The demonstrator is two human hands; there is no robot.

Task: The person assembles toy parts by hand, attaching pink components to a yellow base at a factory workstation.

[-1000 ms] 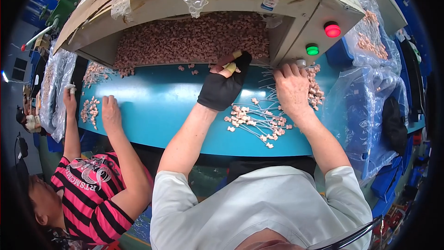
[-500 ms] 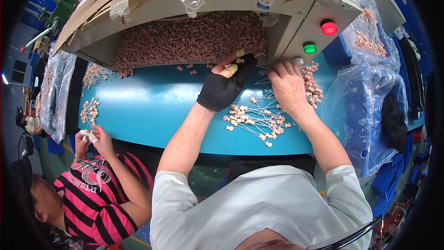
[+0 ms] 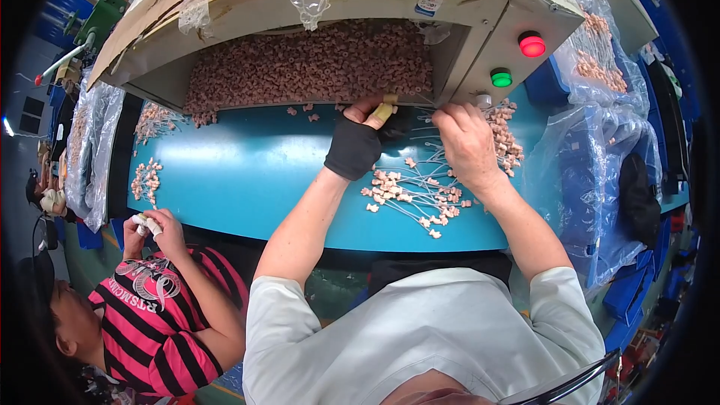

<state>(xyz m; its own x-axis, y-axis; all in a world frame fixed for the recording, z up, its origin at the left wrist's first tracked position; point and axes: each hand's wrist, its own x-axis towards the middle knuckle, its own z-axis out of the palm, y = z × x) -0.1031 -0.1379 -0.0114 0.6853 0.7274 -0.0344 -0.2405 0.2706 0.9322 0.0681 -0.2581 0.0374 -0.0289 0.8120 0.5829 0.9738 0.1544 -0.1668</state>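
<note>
My left hand (image 3: 358, 139), in a black fingerless glove with yellow finger covers, is closed in a pinch at the front edge of a bin. A small pale-pink bead seems to sit at its fingertips, though the fingers mostly hide it. My bare right hand (image 3: 469, 142) is closed just to its right, pinching a thin grey cord (image 3: 424, 109). Below the hands lies a loose bunch of corded pink beads (image 3: 409, 193), their grey cords fanned over the blue tabletop (image 3: 262, 172). Another heap of beads (image 3: 506, 135) rests beside my right hand.
The bin (image 3: 300, 67) ahead is heaped with loose pink beads. Its housing carries a red lamp (image 3: 532, 44) and a green lamp (image 3: 501, 77). Plastic-lined blue crates (image 3: 577, 180) stand at right. At left a co-worker in a striped shirt (image 3: 161, 307) handles small pieces.
My left hand has come down slightly from the bin's edge, its fingertips drawn together. My right fingers have shifted a little left and closed near it. The co-worker's hands moved slightly.
</note>
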